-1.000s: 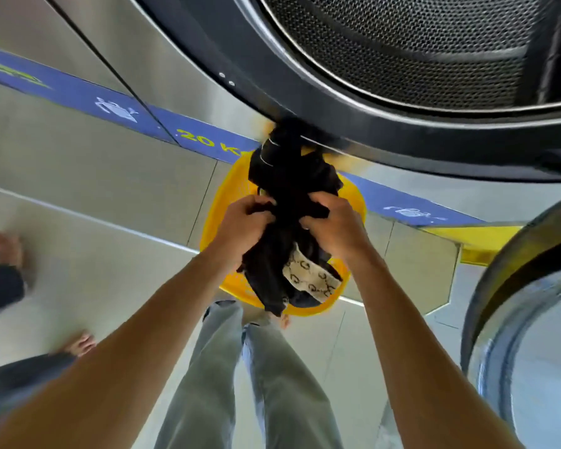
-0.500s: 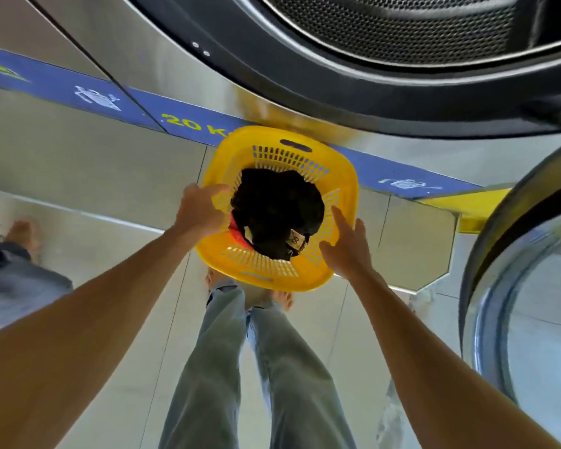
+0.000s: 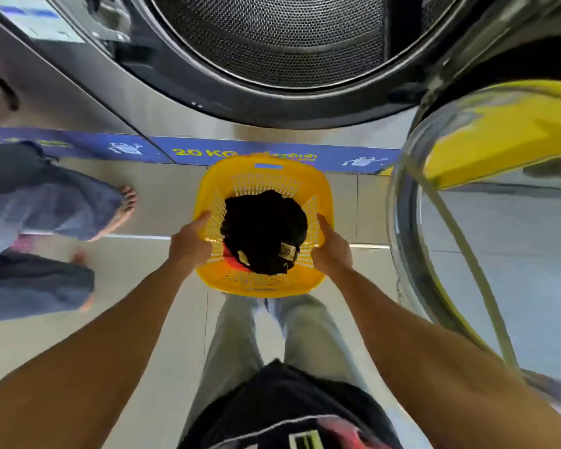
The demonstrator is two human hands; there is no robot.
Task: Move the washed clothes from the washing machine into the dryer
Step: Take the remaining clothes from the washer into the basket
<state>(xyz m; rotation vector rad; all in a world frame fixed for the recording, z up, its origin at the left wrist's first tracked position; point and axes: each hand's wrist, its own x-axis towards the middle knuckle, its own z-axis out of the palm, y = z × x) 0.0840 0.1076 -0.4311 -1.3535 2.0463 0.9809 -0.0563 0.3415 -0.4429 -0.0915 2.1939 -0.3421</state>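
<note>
Head view: left hand (image 3: 190,243) and right hand (image 3: 332,249) grip opposite rims of yellow basket (image 3: 263,285) holding dark clothes (image 3: 263,228). Carrying step; next, likely lift toward dryer.

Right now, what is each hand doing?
Left hand: grips the left rim of the yellow basket.
Right hand: grips the basket's right rim.
</note>
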